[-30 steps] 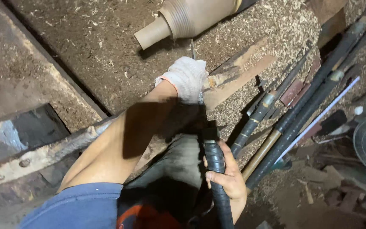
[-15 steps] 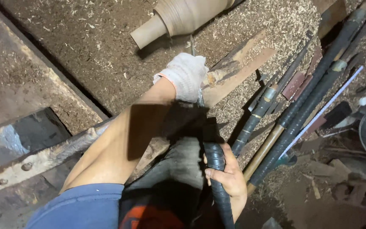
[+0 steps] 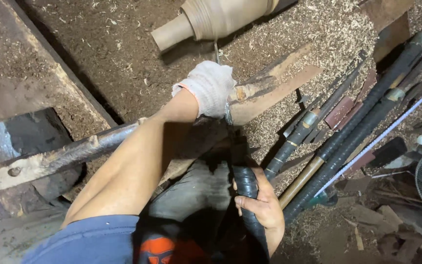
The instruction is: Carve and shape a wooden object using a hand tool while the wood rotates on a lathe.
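Person: left hand (image 3: 210,87) in white knit glove; right hand (image 3: 262,211) bare; blue short sleeve (image 3: 84,242); forearms bare.

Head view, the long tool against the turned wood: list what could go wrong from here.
1. The gloved left hand guides the thin blade right beside the turned wooden piece; if the wood spins, the loose glove fabric could snag.
2. The bare right hand holds the black-wrapped handle far back; a catch could jerk it out of its grip.
3. Thick wood shavings cover the bed and the spare tools, hiding edges.
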